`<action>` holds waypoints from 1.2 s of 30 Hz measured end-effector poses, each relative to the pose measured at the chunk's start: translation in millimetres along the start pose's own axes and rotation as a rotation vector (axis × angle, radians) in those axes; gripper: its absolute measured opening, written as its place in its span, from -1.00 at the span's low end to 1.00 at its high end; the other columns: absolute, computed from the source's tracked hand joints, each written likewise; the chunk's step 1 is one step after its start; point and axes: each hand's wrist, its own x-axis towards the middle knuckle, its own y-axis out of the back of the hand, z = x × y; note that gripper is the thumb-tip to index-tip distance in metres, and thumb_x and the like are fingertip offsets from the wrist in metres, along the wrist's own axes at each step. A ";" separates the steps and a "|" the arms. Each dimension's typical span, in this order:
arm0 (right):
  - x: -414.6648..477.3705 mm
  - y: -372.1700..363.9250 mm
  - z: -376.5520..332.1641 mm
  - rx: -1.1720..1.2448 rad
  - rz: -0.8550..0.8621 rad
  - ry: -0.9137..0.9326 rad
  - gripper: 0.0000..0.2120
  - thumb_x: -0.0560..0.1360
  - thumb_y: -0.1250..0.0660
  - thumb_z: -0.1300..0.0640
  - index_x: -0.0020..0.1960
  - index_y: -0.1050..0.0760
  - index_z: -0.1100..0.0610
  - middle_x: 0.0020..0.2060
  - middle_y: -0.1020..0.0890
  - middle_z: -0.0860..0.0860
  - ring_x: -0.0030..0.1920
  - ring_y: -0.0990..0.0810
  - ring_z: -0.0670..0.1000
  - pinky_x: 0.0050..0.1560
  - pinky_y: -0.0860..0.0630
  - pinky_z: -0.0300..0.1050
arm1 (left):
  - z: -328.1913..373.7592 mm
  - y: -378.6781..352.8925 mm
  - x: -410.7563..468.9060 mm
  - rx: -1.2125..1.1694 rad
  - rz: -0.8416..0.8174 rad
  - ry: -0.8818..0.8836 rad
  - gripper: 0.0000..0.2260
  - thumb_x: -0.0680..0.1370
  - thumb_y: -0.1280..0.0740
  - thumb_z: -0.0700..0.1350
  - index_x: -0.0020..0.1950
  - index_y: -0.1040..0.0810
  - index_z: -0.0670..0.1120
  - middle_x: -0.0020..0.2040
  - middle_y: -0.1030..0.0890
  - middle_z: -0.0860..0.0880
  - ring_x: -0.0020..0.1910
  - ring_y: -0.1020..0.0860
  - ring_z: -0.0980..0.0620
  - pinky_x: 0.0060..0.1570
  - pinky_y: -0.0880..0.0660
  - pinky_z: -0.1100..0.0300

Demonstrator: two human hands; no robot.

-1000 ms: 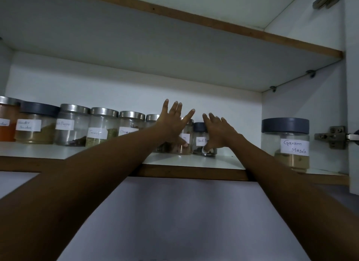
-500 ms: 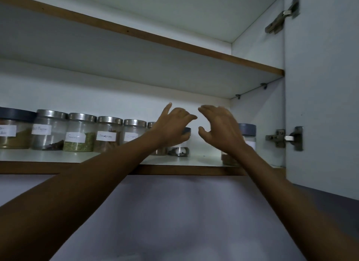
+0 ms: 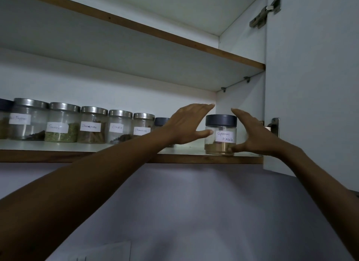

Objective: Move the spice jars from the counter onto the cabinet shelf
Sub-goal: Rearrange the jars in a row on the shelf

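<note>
Left hand [image 3: 186,124], right hand [image 3: 254,136] flank Garam Masala jar [image 3: 221,124] (upright); contact unclear.

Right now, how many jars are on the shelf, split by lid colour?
Steel-lid jars: 5
Dark-lid jars: 3 (one cut off at the picture's left edge, one partly behind the left hand)
Total: 8
</note>
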 end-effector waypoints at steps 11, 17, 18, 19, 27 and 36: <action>16.4 -14.2 -1.9 -0.065 -0.013 -0.008 0.06 0.21 -0.59 0.04 0.50 -0.01 0.07 0.44 -0.24 0.05 0.36 -0.29 0.08 0.31 -0.28 0.02 | -20.8 -7.8 -43.4 0.223 0.043 0.187 -0.47 0.55 -0.22 0.12 0.47 -0.23 -0.02 0.37 -0.41 -0.03 0.40 -0.28 -0.02 0.41 -0.09 -0.04; 40.9 -35.3 -5.0 -0.084 -0.030 -0.023 0.01 0.21 -0.59 0.06 0.48 -0.06 0.11 0.40 -0.29 0.07 0.32 -0.33 0.10 0.27 -0.33 0.04 | -20.6 -9.9 -43.4 0.289 -0.081 0.264 -0.56 0.52 -0.21 0.10 0.36 -0.38 -0.03 0.32 -0.45 -0.03 0.36 -0.30 -0.03 0.38 -0.15 -0.04; 47.0 -40.9 -5.2 -0.088 -0.039 -0.027 0.00 0.21 -0.59 0.06 0.47 -0.07 0.11 0.40 -0.29 0.07 0.30 -0.34 0.11 0.27 -0.35 0.05 | -21.1 -9.9 -43.7 0.298 -0.084 0.280 -0.58 0.52 -0.20 0.10 0.33 -0.41 -0.03 0.30 -0.47 -0.03 0.34 -0.31 -0.03 0.37 -0.16 -0.05; 53.5 -47.3 -5.0 -0.095 -0.046 -0.032 -0.01 0.21 -0.59 0.06 0.46 -0.08 0.11 0.39 -0.30 0.07 0.29 -0.35 0.11 0.26 -0.37 0.07 | -21.5 -9.9 -44.0 0.303 -0.083 0.296 -0.59 0.51 -0.20 0.10 0.31 -0.43 -0.04 0.28 -0.48 -0.03 0.32 -0.33 -0.03 0.37 -0.17 -0.05; 100.9 -95.0 -1.6 -0.132 -0.066 -0.043 -0.14 0.19 -0.58 0.04 0.34 -0.19 0.10 0.30 -0.36 0.06 0.14 -0.45 0.12 0.10 -0.48 0.13 | -20.9 -7.7 -47.5 0.272 -0.122 0.418 -0.61 0.53 -0.20 0.10 0.27 -0.47 -0.07 0.28 -0.47 -0.08 0.32 -0.34 -0.06 0.39 -0.16 -0.07; 129.5 -114.3 5.4 -0.176 -0.148 -0.067 -0.20 0.23 -0.57 0.04 0.30 -0.18 0.11 0.29 -0.35 0.07 0.12 -0.47 0.14 0.10 -0.48 0.13 | -20.8 -8.9 -47.1 0.254 -0.119 0.432 -0.66 0.53 -0.19 0.08 0.20 -0.53 -0.06 0.21 -0.52 -0.07 0.26 -0.39 -0.06 0.36 -0.20 -0.04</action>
